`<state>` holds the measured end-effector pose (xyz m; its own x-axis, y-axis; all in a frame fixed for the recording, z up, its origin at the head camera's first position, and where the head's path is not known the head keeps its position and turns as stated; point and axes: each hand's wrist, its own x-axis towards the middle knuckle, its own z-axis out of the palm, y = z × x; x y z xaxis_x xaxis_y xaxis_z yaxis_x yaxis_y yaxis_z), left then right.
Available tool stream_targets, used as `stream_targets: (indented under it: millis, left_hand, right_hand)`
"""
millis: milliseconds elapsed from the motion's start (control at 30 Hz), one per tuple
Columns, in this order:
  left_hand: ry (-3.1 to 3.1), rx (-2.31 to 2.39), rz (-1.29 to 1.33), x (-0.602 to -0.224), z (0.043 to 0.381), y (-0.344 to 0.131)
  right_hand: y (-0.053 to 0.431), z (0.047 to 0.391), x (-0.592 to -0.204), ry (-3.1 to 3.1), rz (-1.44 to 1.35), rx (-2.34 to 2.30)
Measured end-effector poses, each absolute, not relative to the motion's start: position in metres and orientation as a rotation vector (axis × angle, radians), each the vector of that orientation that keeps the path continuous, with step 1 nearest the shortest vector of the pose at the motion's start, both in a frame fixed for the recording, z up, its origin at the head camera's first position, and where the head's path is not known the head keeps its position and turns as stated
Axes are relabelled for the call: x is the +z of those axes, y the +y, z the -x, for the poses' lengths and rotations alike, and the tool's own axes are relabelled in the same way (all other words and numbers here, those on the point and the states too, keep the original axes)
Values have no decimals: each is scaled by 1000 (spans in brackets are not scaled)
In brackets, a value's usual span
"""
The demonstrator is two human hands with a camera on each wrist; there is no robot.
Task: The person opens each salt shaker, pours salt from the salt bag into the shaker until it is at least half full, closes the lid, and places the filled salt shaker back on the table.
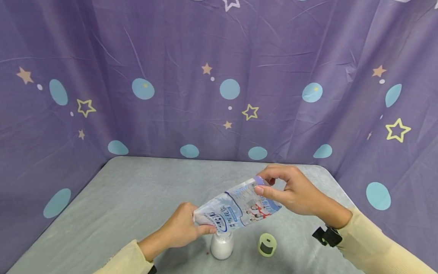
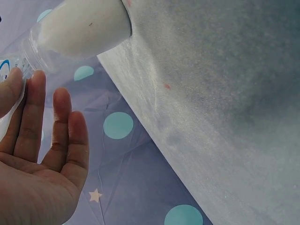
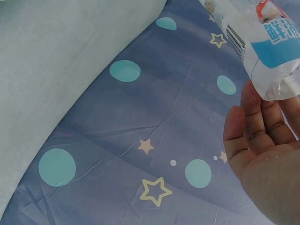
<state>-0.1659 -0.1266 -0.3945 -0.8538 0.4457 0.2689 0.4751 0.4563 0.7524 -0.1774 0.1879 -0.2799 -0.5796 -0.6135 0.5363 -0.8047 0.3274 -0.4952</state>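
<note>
A printed plastic bag of salt (image 1: 236, 207) slants over a clear jar (image 1: 222, 246), its low end at the jar's mouth. My left hand (image 1: 184, 226) pinches that low end between thumb and fingers. Up at the raised end, my right hand (image 1: 295, 190) grips the bag's bottom corner. White grains fill much of the jar (image 2: 86, 28), seen closely in the left wrist view; it stands upright on the table. The bag's opening is hidden in the head view. In the right wrist view the bag's end (image 3: 276, 54) lies against my fingers.
A pale green round cap (image 1: 267, 244) with a dark patch on its side rests on the grey table (image 1: 147, 190), right of the jar. Small reddish specks mark the tabletop near the jar. A purple curtain (image 1: 191, 114) with stars and dots surrounds the table's back and sides.
</note>
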Motion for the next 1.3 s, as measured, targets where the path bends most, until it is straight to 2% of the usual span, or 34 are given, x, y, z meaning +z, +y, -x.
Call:
stream_targets:
  millis: [1300]
  left_hand:
    - [-2612,-1432,736,-381,166,-125]
  right_hand:
    - [224,179,-306,-2437,-1167,1218]
